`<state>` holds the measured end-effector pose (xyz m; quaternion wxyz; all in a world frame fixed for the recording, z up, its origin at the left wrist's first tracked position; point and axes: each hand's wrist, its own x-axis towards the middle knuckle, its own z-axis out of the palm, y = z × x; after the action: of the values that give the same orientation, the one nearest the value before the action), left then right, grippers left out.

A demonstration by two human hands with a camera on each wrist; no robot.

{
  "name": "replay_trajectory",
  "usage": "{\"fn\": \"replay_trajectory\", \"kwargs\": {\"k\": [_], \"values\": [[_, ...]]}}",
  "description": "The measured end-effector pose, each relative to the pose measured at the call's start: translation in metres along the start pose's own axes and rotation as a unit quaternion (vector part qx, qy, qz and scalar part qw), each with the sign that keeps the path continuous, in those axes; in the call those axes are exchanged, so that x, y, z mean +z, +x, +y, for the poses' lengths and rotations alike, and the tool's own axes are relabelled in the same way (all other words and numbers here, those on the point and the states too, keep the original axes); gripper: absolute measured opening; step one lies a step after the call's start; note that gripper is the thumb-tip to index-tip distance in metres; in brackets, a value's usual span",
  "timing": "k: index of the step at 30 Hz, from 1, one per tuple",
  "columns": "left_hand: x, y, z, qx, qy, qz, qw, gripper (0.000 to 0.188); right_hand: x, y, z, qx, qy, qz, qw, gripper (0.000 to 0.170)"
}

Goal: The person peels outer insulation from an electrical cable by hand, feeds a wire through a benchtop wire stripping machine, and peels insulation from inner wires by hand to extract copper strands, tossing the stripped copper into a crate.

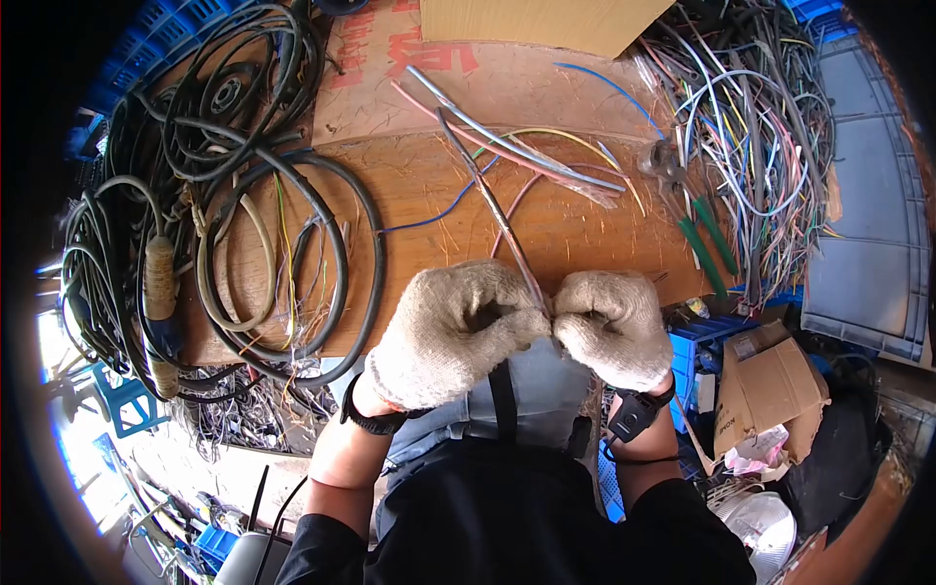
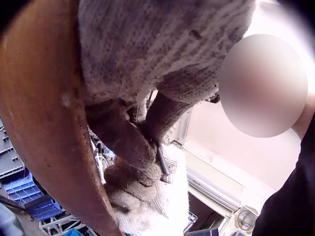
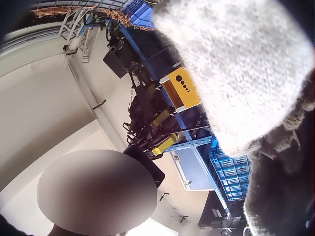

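A dark, thin cable (image 1: 495, 207) slants from the middle of the wooden table down to both hands at its near edge. My left hand (image 1: 444, 331), in a knitted work glove, pinches the cable near its lower end between thumb and fingers. Right beside it, my right hand (image 1: 619, 327), gloved too, has its fingers curled and pinches at the same end; the tip is hidden between the gloves. In the left wrist view a short dark piece of cable (image 2: 162, 160) shows between the gloved fingers. The right wrist view shows mostly the bright glove (image 3: 241, 73).
Stripped wires (image 1: 526, 136) lie across the table (image 1: 409, 253) beyond the hands. Green-handled cutters (image 1: 717, 234) rest at the right, beside a heap of coloured wires (image 1: 760, 127). Black cable coils (image 1: 244, 127) fill the left side. A cardboard box (image 1: 775, 385) stands lower right.
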<state>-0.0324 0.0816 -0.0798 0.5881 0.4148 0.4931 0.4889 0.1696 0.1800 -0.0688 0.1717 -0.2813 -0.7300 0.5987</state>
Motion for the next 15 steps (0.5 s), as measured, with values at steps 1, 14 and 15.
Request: {"fn": "replay_trajectory", "kwargs": {"k": [1, 14, 15], "values": [[0.000, 0.000, 0.000, 0.000, 0.000, 0.000, 1.000, 0.010, -0.001, 0.001, -0.001, -0.004, 0.006, -0.011, 1.000, 0.007], [0.002, -0.001, 0.006, 0.009, 0.025, 0.027, 0.999, 0.010, 0.010, -0.001, 0.001, -0.031, -0.029, 0.061, 0.997, 0.006], [0.002, -0.001, 0.007, -0.004, 0.041, 0.031, 0.999, 0.013, 0.012, -0.001, 0.002, -0.031, -0.029, 0.061, 0.997, 0.006]]}}
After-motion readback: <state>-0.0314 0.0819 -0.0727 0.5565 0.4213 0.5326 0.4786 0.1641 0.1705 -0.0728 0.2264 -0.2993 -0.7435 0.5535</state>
